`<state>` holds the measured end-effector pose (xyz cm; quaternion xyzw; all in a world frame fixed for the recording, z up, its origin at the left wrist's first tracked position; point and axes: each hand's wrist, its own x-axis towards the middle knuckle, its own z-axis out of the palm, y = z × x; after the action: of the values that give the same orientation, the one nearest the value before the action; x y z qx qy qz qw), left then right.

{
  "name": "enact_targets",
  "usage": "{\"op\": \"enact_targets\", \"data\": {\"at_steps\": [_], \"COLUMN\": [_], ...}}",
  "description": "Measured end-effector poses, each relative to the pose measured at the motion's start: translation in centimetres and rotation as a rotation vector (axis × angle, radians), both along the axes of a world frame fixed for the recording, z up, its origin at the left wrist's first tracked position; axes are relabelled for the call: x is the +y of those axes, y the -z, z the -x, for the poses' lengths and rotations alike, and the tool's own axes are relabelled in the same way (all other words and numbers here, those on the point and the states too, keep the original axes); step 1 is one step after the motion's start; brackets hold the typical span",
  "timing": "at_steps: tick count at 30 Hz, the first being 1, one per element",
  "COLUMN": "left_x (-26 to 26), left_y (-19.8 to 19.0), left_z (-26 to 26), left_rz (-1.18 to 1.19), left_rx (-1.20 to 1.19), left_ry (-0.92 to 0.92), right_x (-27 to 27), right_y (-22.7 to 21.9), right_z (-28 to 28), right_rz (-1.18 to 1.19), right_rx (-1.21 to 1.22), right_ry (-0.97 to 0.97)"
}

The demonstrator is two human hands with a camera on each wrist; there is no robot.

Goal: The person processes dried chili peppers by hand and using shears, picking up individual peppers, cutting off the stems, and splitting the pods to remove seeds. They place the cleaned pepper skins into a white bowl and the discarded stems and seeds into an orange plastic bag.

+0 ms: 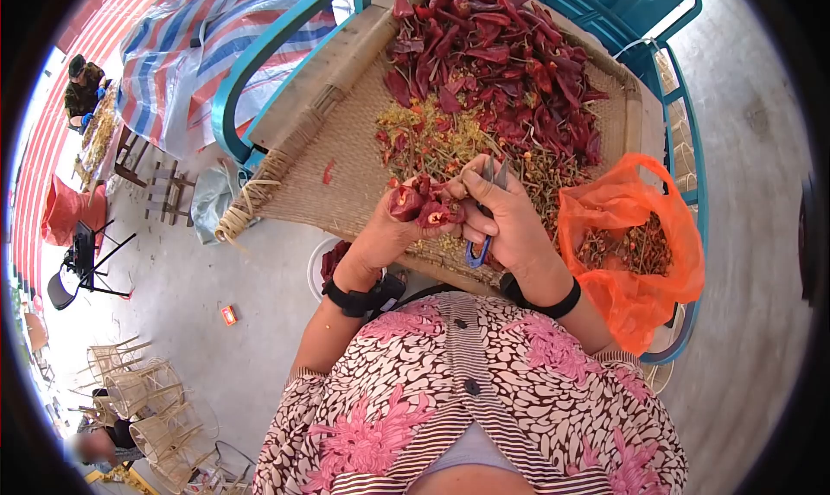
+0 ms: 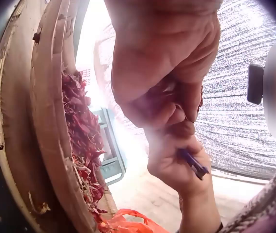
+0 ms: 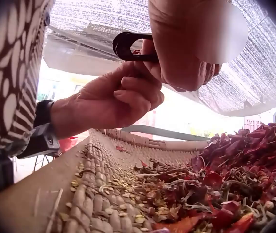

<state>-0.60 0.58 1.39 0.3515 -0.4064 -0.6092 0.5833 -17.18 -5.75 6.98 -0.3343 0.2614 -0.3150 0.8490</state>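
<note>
My left hand [image 1: 383, 234] holds several dried red chili peppers [image 1: 439, 213], cut or torn open so pale insides show. Close against it, my right hand [image 1: 512, 223] grips a pair of small thread snips [image 1: 477, 251] with a blue loop handle. Their dark blades point away from me, past the thumb. In the left wrist view the snips' handle [image 2: 194, 164] juts from the right palm, and in the right wrist view the loop [image 3: 125, 46] shows dark. Both hands are above the near edge of a woven mat tray [image 1: 298, 184].
A large heap of dried red chilies [image 1: 501, 54] covers the tray's far side, with yellow seeds [image 1: 424, 127] and stems nearer. An orange plastic bag [image 1: 596, 236] of scraps sits at right. Below left is a white bucket [image 1: 313, 270] holding red pieces. A teal rail [image 1: 233, 89] borders the tray.
</note>
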Motion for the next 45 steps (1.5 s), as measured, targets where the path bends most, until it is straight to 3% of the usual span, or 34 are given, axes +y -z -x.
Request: {"op": "enact_targets", "data": {"at_steps": [4,7,8,12,16,22,25,28,45], "left_x": [-0.1,-0.2,-0.2,-0.1,0.3,0.9,1.1,1.4,1.7], "left_y": [0.0,0.4,0.2,-0.1,-0.5,-1.4,-1.3,-1.3,-1.5], "left_z": [-0.1,-0.2,-0.3,-0.7,-0.6,-0.4,-0.4,-0.4,-0.6], "left_rz": [0.085,0.218,0.22,0.218,0.195,0.197,0.164,0.192,0.174], "left_rx": [-0.092,0.008,-0.02,-0.093,-0.141,-0.248,-0.273,-0.341,-0.47], "left_ry": [0.007,-0.031,-0.067,-0.169,-0.261,-0.373,-0.406,-0.441,-0.366], "right_x": [-0.3,-0.8,-0.7,-0.3,1.3,1.8,2.0,1.6,1.3], "right_y": [-0.9,-0.6,-0.9,-1.6,-5.3,-5.5,-5.2,-5.3,-5.4], "right_z": [0.7,1.3,1.6,3.3,2.8,1.7,1.0,1.1,1.2], "right_rz": [0.281,1.038,1.012,0.926,1.281,1.428,1.68,1.807,1.985], "right_rx": [0.182,1.073,1.232,0.947,0.795,0.856,1.103,1.185,1.168], "right_ry": [0.007,0.056,0.014,-0.075,-0.083,-0.043,0.024,0.009,-0.152]}}
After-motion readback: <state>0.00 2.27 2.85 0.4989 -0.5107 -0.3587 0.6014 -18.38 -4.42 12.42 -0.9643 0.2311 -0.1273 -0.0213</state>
